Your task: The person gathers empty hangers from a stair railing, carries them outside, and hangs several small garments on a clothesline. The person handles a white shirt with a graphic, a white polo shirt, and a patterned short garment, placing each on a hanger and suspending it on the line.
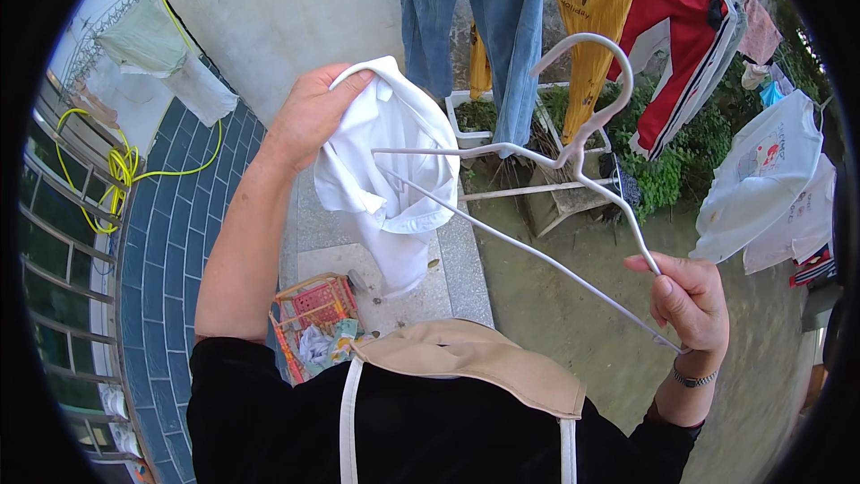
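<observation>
My left hand (312,114) pinches the upper edge of a white garment (356,121), which hangs down from it with its opening facing right. In my right hand (692,302) is one shoulder of a pale coated-wire clothes hanger (517,242), its hook pointing up. The hanger's other shoulder end reaches into the mouth of the garment. Whether that end touches the fabric inside, I cannot tell. My right wrist bears a metal-band watch (695,380).
Blue jeans (470,13), a yellow printed garment (591,20) and red trousers (672,33) hang ahead. White shirts (759,175) hang at right. A basket (319,306) with cloths stands below left. A yellow hose (121,168) is coiled on a window grille (67,235). Planters (463,138) stand ahead.
</observation>
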Available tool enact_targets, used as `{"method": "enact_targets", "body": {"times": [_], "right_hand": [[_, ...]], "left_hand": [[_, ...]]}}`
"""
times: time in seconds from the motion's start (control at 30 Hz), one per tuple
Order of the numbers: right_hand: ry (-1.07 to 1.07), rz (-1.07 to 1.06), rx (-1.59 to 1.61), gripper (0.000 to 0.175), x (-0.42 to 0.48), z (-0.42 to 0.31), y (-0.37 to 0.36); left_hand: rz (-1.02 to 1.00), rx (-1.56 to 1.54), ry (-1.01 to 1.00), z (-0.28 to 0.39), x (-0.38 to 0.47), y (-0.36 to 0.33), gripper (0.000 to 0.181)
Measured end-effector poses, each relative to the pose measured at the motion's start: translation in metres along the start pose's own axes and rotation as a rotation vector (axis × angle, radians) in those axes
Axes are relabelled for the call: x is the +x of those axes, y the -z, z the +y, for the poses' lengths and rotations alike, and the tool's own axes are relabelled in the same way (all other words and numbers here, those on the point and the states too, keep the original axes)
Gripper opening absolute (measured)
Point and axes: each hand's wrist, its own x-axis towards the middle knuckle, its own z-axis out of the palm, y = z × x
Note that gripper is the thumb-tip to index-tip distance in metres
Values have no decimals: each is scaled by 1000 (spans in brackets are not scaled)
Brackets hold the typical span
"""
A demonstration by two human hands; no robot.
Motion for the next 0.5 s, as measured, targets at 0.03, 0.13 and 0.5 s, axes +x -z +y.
{"method": "enact_targets", "body": {"times": [0.03,0.13,0.5], "right_hand": [[-33,-28,19,29,8,1,-1],[-19,-162,-126,28,28,5,-3],[183,-78,-81,29,8,-5,43]], "left_hand": [[-23,9,-19,1,2,-8,26],[-56,14,-83,3,10,-22,27],[107,150,-24,-3,28,-5,29]]}}
